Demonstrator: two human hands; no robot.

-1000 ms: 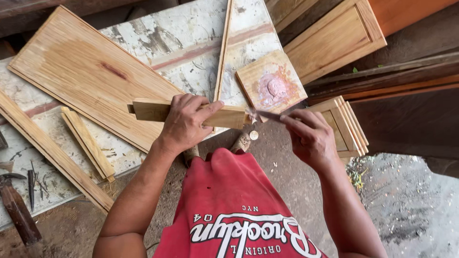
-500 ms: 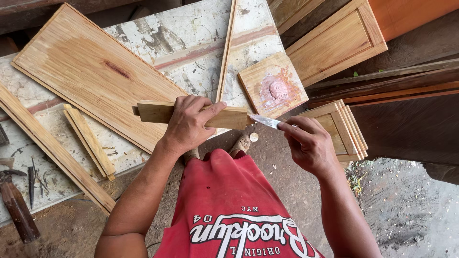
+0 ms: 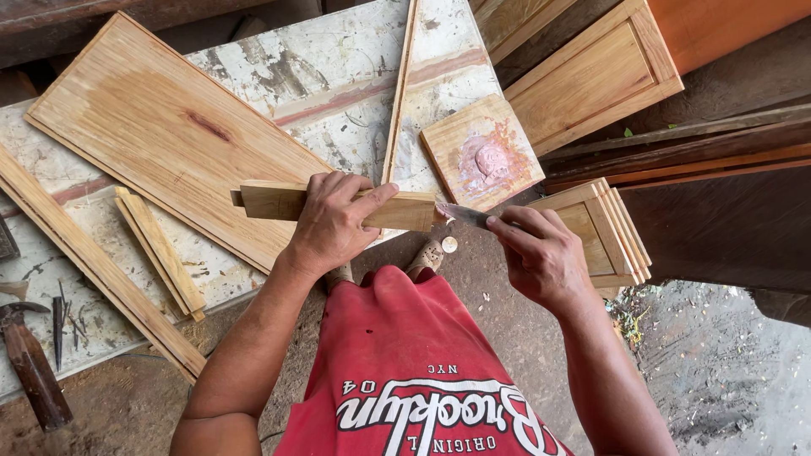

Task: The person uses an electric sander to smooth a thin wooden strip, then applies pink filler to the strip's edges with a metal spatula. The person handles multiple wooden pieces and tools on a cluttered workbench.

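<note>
My left hand (image 3: pixel 334 221) grips a short wooden rail (image 3: pixel 397 209) and holds it level in front of my body, above the bench edge. My right hand (image 3: pixel 541 253) holds a putty knife (image 3: pixel 463 214), whose metal blade touches the right end of the rail. Just beyond the rail's end lies a small square wooden board (image 3: pixel 481 152) with a lump of pinkish filler in its middle.
A large wooden panel (image 3: pixel 169 135) lies on the paint-stained bench (image 3: pixel 338 67), with long wood strips (image 3: pixel 93 262) and two short strips (image 3: pixel 160 253) to the left. A hammer (image 3: pixel 34 363) and nails lie at the lower left. Framed cabinet doors (image 3: pixel 600 72) are stacked at the right.
My right hand has drawn the putty knife back a little and brought its blade against the rail's end again. My left hand has kept the rail almost still.
</note>
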